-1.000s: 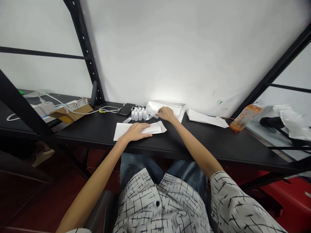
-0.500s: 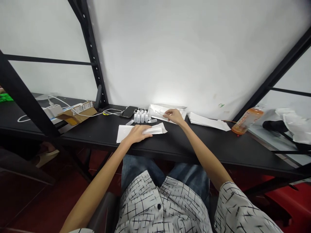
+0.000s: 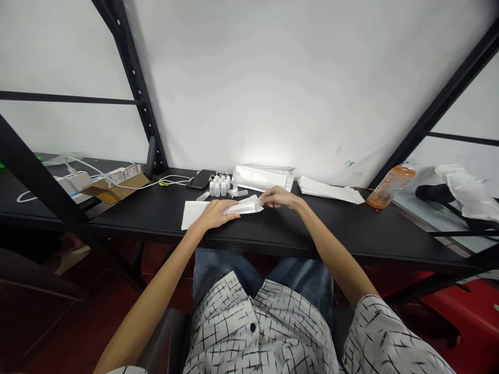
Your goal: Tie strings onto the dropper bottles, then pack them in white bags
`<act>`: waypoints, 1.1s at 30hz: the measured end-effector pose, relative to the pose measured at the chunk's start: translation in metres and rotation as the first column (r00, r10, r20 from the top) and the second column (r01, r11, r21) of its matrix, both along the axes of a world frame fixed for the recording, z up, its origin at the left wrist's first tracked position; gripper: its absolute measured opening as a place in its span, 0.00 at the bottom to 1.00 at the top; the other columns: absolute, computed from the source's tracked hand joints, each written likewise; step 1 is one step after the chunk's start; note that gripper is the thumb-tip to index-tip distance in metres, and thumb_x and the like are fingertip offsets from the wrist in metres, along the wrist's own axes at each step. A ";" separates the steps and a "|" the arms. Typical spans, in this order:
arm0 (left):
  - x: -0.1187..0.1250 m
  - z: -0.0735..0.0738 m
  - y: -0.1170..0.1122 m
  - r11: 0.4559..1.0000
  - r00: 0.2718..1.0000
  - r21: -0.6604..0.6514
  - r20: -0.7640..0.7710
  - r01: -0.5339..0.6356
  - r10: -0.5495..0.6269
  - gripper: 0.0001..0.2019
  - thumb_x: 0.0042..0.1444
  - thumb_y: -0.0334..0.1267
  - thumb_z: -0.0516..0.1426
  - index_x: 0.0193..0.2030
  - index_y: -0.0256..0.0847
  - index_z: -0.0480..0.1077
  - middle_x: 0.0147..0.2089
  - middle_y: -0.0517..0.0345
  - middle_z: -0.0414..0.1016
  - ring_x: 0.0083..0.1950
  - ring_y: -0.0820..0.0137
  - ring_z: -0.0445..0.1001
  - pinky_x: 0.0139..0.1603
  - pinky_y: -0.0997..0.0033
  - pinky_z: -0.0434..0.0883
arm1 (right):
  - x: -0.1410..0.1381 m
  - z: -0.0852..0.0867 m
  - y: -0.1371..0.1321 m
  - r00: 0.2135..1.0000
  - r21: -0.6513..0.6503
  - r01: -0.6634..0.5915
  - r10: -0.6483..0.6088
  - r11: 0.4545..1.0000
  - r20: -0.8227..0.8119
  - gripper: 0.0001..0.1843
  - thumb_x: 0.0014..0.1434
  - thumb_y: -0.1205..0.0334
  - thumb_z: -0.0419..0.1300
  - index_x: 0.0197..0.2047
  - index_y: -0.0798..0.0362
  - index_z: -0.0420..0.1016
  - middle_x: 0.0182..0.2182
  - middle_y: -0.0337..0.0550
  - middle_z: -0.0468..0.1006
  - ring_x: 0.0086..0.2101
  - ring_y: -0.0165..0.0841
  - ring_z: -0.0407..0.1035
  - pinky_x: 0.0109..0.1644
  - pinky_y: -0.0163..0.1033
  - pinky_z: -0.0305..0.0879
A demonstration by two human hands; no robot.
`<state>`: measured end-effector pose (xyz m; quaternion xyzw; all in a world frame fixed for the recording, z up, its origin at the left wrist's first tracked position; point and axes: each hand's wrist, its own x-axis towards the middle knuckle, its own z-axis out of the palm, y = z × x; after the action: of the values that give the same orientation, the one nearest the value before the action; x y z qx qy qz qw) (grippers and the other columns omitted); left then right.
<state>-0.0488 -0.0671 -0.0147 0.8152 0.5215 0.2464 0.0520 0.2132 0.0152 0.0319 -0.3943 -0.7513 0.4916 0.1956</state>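
Observation:
My left hand (image 3: 217,214) is closed around a narrow clear-and-white plastic pouch (image 3: 245,206), thumb along its near side, just above the black table. At the pouch's right end, my right hand (image 3: 278,197) pinches with its fingertips. What lies between those fingers is too small to make out. White folded paper (image 3: 192,212) lies partly beneath my left hand. Behind it stands a cluster of small white dropper bottles (image 3: 219,186), with a loose one (image 3: 202,196) lying in front. Farther back rests a stack of clear-and-white packets (image 3: 263,177).
A phone (image 3: 201,179) lies left of the bottles, near a white cable (image 3: 171,179) and a torn cardboard box (image 3: 117,184). White paper sheets (image 3: 330,191) and a tilted orange drink bottle (image 3: 391,185) are on the right. Black shelf posts (image 3: 144,98) frame the table.
My right hand has come from the packet stack at the back down toward me, to the pouch's right end. My left hand keeps its hold on the pouch. The view has shifted slightly.

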 end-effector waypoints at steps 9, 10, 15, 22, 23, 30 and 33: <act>0.001 0.002 -0.002 1.000 1.000 0.004 -0.021 -0.020 0.020 0.27 0.57 0.53 0.58 0.60 0.41 0.71 0.59 0.53 0.74 0.59 0.55 0.72 0.59 0.60 0.67 | -0.030 -0.020 -0.004 0.994 0.081 -0.038 0.046 0.996 -0.098 0.14 0.41 0.61 0.68 0.32 0.61 0.81 0.19 0.39 0.74 0.17 0.22 0.57 0.19 0.31 0.53; 0.001 0.002 -0.002 1.000 1.000 0.003 -0.025 -0.019 0.019 0.27 0.58 0.53 0.58 0.60 0.41 0.71 0.59 0.53 0.74 0.59 0.55 0.72 0.59 0.60 0.67 | -0.027 -0.019 -0.001 0.995 0.101 -0.037 0.045 0.994 -0.086 0.15 0.42 0.59 0.68 0.32 0.61 0.82 0.19 0.39 0.74 0.17 0.22 0.55 0.19 0.31 0.51; 0.000 0.001 -0.002 1.000 1.000 -0.003 -0.020 -0.010 0.010 0.27 0.58 0.54 0.57 0.61 0.41 0.70 0.60 0.54 0.73 0.60 0.55 0.71 0.61 0.59 0.66 | -0.021 -0.010 0.025 0.984 0.389 0.177 -0.150 0.904 -0.101 0.15 0.49 0.54 0.65 0.34 0.58 0.83 0.29 0.44 0.80 0.23 0.27 0.63 0.27 0.34 0.58; -0.001 -0.003 0.001 1.000 1.000 0.011 -0.021 0.000 0.000 0.27 0.58 0.54 0.57 0.60 0.42 0.71 0.59 0.54 0.74 0.60 0.56 0.72 0.60 0.60 0.67 | -0.065 -0.018 0.044 0.939 0.549 -0.019 -0.175 0.836 0.298 0.10 0.49 0.56 0.69 0.32 0.53 0.83 0.33 0.43 0.82 0.35 0.35 0.72 0.38 0.35 0.61; -0.001 -0.003 0.001 1.000 1.000 0.016 -0.019 0.005 -0.004 0.27 0.58 0.54 0.57 0.60 0.42 0.71 0.59 0.54 0.74 0.59 0.56 0.72 0.60 0.60 0.67 | -0.068 -0.019 0.045 0.935 0.542 -0.035 -0.164 0.840 0.315 0.09 0.49 0.57 0.69 0.31 0.53 0.83 0.33 0.43 0.82 0.35 0.35 0.72 0.37 0.35 0.61; 0.001 0.000 -0.001 1.000 1.000 0.018 -0.023 -0.008 0.009 0.27 0.57 0.53 0.58 0.59 0.42 0.71 0.59 0.54 0.74 0.59 0.56 0.72 0.59 0.62 0.67 | -0.038 -0.004 0.040 0.981 0.446 0.190 -0.183 0.875 -0.059 0.13 0.50 0.54 0.68 0.30 0.58 0.80 0.29 0.45 0.80 0.26 0.29 0.69 0.30 0.33 0.61; 0.001 0.001 -0.002 1.000 0.999 0.005 -0.027 -0.021 0.021 0.27 0.57 0.54 0.58 0.59 0.43 0.71 0.59 0.56 0.74 0.59 0.55 0.72 0.59 0.62 0.67 | -0.013 0.005 0.034 0.940 0.296 0.321 -0.263 0.900 -0.218 0.14 0.51 0.54 0.67 0.32 0.59 0.78 0.31 0.49 0.80 0.23 0.27 0.68 0.22 0.31 0.55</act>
<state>-0.0477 -0.0686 -0.0140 0.8131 0.5302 0.2369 0.0403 0.2002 0.0489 0.0369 -0.4208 -0.7346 0.3572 0.3946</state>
